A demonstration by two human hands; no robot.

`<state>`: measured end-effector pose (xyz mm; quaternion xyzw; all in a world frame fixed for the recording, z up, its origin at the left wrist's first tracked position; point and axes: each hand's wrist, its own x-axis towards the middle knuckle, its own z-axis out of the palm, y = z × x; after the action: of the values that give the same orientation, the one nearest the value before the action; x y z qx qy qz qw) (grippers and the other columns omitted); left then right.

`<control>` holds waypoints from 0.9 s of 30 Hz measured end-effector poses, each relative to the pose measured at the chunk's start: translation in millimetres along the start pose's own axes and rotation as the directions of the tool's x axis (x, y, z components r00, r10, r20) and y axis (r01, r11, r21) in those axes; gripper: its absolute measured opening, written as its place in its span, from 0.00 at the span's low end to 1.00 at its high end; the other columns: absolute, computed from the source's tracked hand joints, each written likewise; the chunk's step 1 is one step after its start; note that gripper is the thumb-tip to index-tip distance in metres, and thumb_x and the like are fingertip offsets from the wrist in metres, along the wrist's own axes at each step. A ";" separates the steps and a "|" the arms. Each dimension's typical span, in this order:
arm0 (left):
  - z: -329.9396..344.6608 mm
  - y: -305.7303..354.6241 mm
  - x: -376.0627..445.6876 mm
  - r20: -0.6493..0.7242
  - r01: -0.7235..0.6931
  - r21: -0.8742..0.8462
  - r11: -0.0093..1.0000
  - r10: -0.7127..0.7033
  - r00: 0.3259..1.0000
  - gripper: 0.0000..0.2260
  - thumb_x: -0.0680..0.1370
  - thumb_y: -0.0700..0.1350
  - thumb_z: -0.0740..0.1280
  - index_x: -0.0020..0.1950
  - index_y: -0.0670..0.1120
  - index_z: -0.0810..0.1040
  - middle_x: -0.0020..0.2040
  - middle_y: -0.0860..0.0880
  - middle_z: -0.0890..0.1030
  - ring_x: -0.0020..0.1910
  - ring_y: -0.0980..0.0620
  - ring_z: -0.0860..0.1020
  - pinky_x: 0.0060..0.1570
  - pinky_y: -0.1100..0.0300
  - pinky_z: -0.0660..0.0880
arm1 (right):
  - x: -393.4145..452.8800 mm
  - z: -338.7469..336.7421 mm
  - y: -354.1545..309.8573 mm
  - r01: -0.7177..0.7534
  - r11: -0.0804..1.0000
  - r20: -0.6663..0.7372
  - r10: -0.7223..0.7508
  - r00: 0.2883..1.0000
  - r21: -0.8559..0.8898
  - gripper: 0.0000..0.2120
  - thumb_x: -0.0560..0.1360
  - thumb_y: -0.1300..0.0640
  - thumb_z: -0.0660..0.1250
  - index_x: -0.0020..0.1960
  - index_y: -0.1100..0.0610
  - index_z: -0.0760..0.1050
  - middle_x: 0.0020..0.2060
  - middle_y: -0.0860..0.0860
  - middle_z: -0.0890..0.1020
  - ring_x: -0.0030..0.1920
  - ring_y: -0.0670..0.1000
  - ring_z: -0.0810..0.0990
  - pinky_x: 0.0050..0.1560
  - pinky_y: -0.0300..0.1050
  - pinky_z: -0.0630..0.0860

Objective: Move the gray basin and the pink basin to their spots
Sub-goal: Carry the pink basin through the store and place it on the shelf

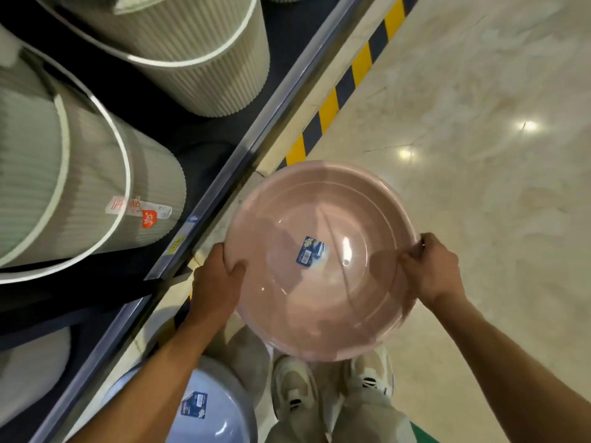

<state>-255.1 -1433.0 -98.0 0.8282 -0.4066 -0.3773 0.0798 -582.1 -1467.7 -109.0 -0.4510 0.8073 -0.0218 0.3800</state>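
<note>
pink basin (pixel 319 260) carried level beside the shelf, left hand (pixel 217 282) and right hand (pixel 431 270) clamped on opposite rims for balance.

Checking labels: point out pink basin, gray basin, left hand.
pink basin (pixel 319 282): head view, inner floor below the blue sticker.
gray basin (pixel 220 410): head view, inner floor right of its sticker.
left hand (pixel 216 282): head view, back of hand.

Both forearms are bare, with no sleeves showing. Below the left hand (pixel 217 282) and right hand (pixel 430 270) are loose beige trousers (pixel 361 420). Cream sneakers (pixel 295 382) carry black marks.
</note>
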 end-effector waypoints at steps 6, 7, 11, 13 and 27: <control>-64.1 134.1 -66.7 -0.150 -0.322 -0.107 0.941 0.305 0.941 0.06 0.79 0.46 0.69 0.55 0.51 0.77 0.40 0.57 0.78 0.38 0.62 0.77 0.30 0.72 0.69 | -65.8 -157.2 -17.0 0.122 0.980 -0.292 -0.072 0.954 0.157 0.04 0.76 0.57 0.65 0.49 0.55 0.71 0.34 0.47 0.75 0.34 0.43 0.73 0.30 0.39 0.64; -77.1 156.6 -81.4 -0.163 -0.342 -0.129 0.931 0.320 0.933 0.05 0.78 0.46 0.69 0.54 0.53 0.77 0.40 0.58 0.80 0.38 0.63 0.78 0.32 0.69 0.70 | -82.5 -184.4 -19.4 0.130 0.975 -0.330 -0.066 0.942 0.178 0.04 0.76 0.58 0.65 0.49 0.54 0.71 0.34 0.46 0.75 0.34 0.42 0.73 0.30 0.38 0.64; -134.0 240.7 -148.7 -0.129 -0.418 -0.158 0.895 0.401 0.907 0.05 0.76 0.50 0.68 0.52 0.54 0.77 0.40 0.56 0.82 0.39 0.60 0.80 0.38 0.58 0.75 | -162.5 -286.5 -22.7 0.158 0.946 -0.437 -0.020 0.899 0.282 0.05 0.75 0.59 0.67 0.50 0.52 0.76 0.34 0.44 0.78 0.36 0.35 0.76 0.31 0.27 0.68; -167.5 283.3 -189.9 -0.083 -0.456 -0.151 0.877 0.449 0.890 0.08 0.76 0.50 0.68 0.55 0.55 0.78 0.41 0.57 0.83 0.42 0.56 0.81 0.42 0.55 0.76 | -211.1 -337.4 -24.6 0.160 0.925 -0.475 0.025 0.880 0.345 0.09 0.75 0.59 0.67 0.54 0.51 0.78 0.37 0.42 0.80 0.38 0.33 0.77 0.34 0.23 0.69; -298.6 537.7 -553.5 0.124 -0.801 -0.263 0.539 0.842 0.525 0.05 0.73 0.50 0.68 0.47 0.59 0.80 0.38 0.56 0.84 0.38 0.53 0.83 0.39 0.50 0.80 | -564.1 -628.8 56.9 0.286 0.735 -0.738 0.410 0.535 0.615 0.24 0.71 0.49 0.67 0.67 0.38 0.76 0.44 0.47 0.85 0.43 0.48 0.83 0.45 0.44 0.81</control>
<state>-591.7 -1432.1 657.9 0.4759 -0.7214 -0.4238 0.2711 -849.0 -1207.3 651.2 -0.1803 0.8364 -0.5116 0.0795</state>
